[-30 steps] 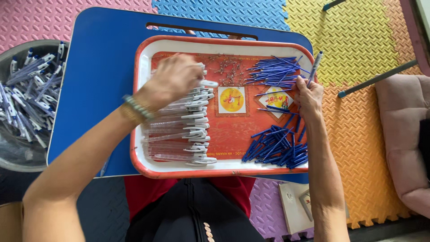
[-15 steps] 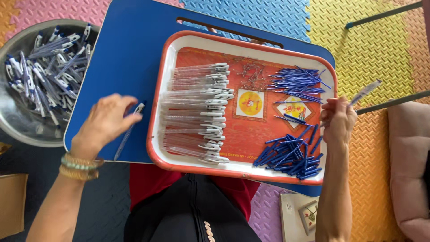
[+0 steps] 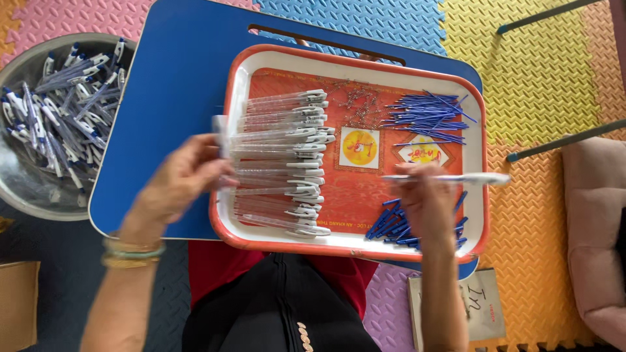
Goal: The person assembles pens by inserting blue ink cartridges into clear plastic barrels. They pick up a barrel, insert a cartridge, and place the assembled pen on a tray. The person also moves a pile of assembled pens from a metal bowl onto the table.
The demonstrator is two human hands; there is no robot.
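An orange tray with a white rim [image 3: 355, 244] rests on a blue lap table [image 3: 176, 98]. A stack of clear pen barrels with white clips [image 3: 280, 163] fills the tray's left side. Thin blue refills [image 3: 427, 117] lie at the upper right, and blue pen tips [image 3: 391, 225] at the lower right. My left hand [image 3: 186, 179] touches the left ends of the barrels at the tray's rim, fingers bent. My right hand [image 3: 427, 202] holds one pen barrel [image 3: 456, 177] level above the blue tips.
A round metal bowl [image 3: 26, 195] full of finished blue-and-white pens sits left of the table. Small metal springs [image 3: 358, 104] lie at the tray's top middle. Coloured foam mats cover the floor; a pink cushion [image 3: 596, 228] is at the right.
My left hand came back from the bowl side to the barrel stack. My right hand moved left over the tray, with the barrel now held level.
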